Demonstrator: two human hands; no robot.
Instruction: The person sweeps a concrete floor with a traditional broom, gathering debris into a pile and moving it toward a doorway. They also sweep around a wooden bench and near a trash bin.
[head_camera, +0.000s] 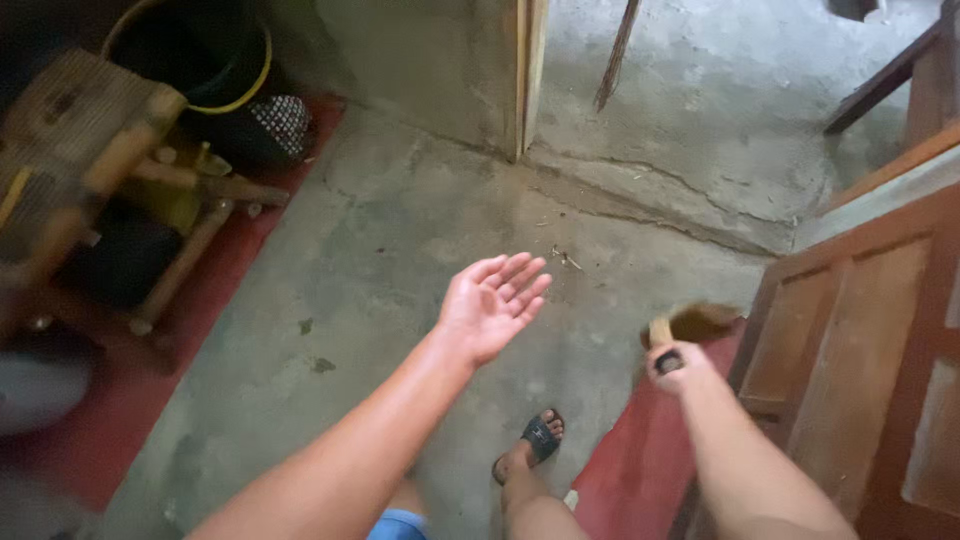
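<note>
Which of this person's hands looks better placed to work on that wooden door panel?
The right hand, probably. It is shut on a brush right beside the wooden door panel. The left hand is open, palm up and empty, over the concrete floor.

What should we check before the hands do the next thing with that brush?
1. Right hand closed around the brush handle: ok.
2. Left hand free, palm up, fingers spread: ok.
3. Brush bristles sharp enough to judge: cannot tell, blurred.
4. Brush touching the wooden door panel: cannot tell.
5. Concrete floor by the sandalled foot bare of objects: ok.
</note>
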